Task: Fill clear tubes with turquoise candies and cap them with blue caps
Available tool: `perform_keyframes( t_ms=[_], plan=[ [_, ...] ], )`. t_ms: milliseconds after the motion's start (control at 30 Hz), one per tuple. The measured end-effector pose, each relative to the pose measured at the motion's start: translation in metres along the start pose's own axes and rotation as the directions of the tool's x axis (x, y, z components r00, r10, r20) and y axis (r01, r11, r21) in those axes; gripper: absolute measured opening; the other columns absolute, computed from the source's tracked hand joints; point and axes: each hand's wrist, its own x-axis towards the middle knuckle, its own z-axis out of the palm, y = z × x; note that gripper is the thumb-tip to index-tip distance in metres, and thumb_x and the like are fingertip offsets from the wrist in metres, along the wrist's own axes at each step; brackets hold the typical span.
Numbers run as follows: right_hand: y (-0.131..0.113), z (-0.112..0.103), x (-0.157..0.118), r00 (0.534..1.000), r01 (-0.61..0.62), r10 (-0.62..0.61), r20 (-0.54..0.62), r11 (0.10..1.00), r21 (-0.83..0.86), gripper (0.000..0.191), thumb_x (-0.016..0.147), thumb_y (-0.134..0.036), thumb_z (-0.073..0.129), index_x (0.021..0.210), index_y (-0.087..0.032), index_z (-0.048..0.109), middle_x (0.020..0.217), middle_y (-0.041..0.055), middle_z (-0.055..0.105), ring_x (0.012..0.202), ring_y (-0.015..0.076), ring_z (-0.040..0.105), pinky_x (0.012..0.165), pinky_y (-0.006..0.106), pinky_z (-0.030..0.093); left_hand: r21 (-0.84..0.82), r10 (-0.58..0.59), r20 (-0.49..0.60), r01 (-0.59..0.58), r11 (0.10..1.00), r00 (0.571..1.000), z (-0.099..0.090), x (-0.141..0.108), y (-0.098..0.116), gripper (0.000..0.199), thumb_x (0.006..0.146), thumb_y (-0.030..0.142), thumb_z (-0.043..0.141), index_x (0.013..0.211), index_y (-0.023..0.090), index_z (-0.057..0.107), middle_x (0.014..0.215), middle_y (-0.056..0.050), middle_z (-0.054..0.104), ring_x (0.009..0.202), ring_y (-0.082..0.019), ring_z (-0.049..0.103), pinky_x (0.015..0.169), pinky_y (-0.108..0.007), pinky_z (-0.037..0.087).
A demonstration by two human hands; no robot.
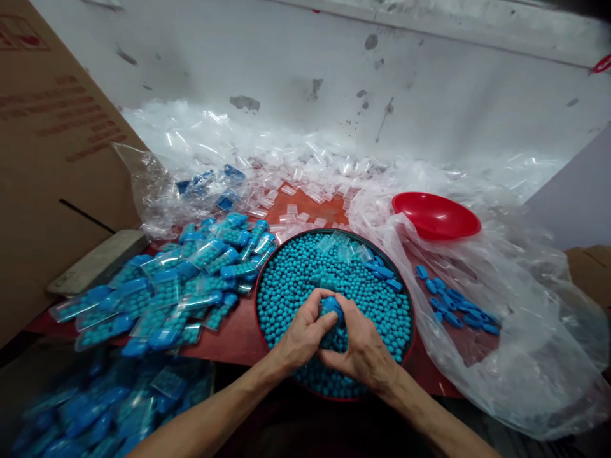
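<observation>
Both hands meet over a round, dark-lined tray with a red rim [414, 318], full of small blue balls [291, 280]. My left hand [308, 327] and my right hand [359, 343] close together around a blue-capped container [331, 308], the left thumb lying against its blue part. Its lower portion is hidden by the fingers. Loose blue caps [382, 272] and clear plastic pieces [338, 247] lie on the balls at the tray's back right. Left of the tray is a pile of filled clear containers with blue caps [167, 289].
A red bowl [436, 216] rests on plastic bags [525, 369] at right, near loose blue caps [453, 302]. Clear pieces [298, 219] lie behind the tray. A cardboard box [57, 140] stands left; more filled containers [109, 407] sit lower left. A wall [286, 57] bounds the back.
</observation>
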Motion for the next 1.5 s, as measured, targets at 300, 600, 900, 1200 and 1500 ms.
perform_keyframes(
  t_ms=[300, 600, 900, 1200, 1500],
  plan=[
    [-0.003, 0.021, -0.011, 0.994, 0.025, -0.034, -0.108, 0.996, -0.082, 0.073, 0.064, -0.035, 0.058, 0.123, -0.01, 0.025, 0.098, 0.0163, 0.054, 0.085, 0.028, 0.058, 0.063, 0.038, 0.052, 0.209, 0.049, -0.144, -0.018, 0.978, 0.988, 0.008, -0.007, -0.007, 0.012, 0.077, 0.023, 0.047, 0.088, 0.018, 0.048, 0.074, 0.003, 0.047, 0.07, -0.01, 0.044, 0.067, -0.021, 0.037],
    [0.016, -0.008, 0.032, 0.987, -0.112, 0.134, 0.091, 0.972, -0.207, 0.049, 0.081, -0.031, 0.045, 0.127, -0.018, 0.032, 0.112, 0.0126, 0.049, 0.095, 0.0238, 0.053, 0.073, 0.035, 0.048, 0.501, 0.149, -0.388, 0.072, 0.863, 0.91, -0.079, -0.021, 0.037, 0.033, 0.077, 0.034, 0.046, 0.108, 0.022, 0.046, 0.08, 0.001, 0.054, 0.069, -0.012, 0.049, 0.064, -0.023, 0.041],
    [0.052, 0.007, 0.047, 0.993, -0.078, 0.082, 0.089, 0.996, -0.04, 0.033, 0.082, -0.021, 0.044, 0.113, -0.016, 0.05, 0.098, 0.0084, 0.06, 0.093, 0.0201, 0.052, 0.084, 0.037, 0.041, 0.911, 0.604, -0.412, 0.306, 0.275, 0.682, -0.123, -0.017, 0.04, 0.041, 0.08, 0.027, 0.042, 0.119, 0.012, 0.044, 0.114, -0.013, 0.05, 0.109, -0.027, 0.04, 0.093, -0.04, 0.03],
    [0.032, -0.009, 0.036, 0.906, -0.42, 0.353, 0.232, 0.684, 0.597, 0.021, 0.076, -0.029, 0.051, 0.093, -0.019, 0.056, 0.079, -0.0001, 0.057, 0.067, 0.0119, 0.052, 0.059, 0.023, 0.043, 0.312, -0.075, -0.012, 0.075, 0.947, 0.997, -0.015, 0.023, 0.013, 0.032, 0.076, 0.033, 0.046, 0.102, 0.016, 0.052, 0.077, -0.002, 0.055, 0.06, -0.011, 0.05, 0.05, -0.02, 0.04],
    [0.043, -0.019, 0.023, 0.819, -0.462, 0.181, 0.545, 0.772, 0.437, 0.012, 0.07, -0.022, 0.057, 0.079, -0.018, 0.051, 0.064, -0.0061, 0.045, 0.059, 0.008, 0.042, 0.055, 0.018, 0.036, 0.086, -0.352, 0.063, 0.346, 0.934, 0.934, -0.014, 0.013, -0.014, 0.019, 0.071, 0.032, 0.051, 0.079, 0.016, 0.046, 0.064, 0.005, 0.048, 0.04, -0.003, 0.043, 0.036, -0.014, 0.032]
  ],
)
